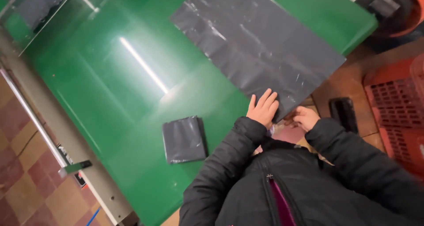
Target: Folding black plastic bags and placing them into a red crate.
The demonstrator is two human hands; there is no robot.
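Left hand [263,107] flat, fingers spread, pressing near corner of dark plastic sheet [256,43]. Right hand [304,117] curled at that sheet's near edge (grip unclear). Sheet spread on green table [110,89]; folded dark bag [183,139] lies left.

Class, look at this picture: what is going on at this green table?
A person in a black jacket stands at a green table. Their left hand lies flat on the near corner of a large dark plastic sheet spread across it. Their right hand pinches the sheet's edge at the table's rim. A smaller folded dark sheet lies apart to the left. A red crate stands at the right.
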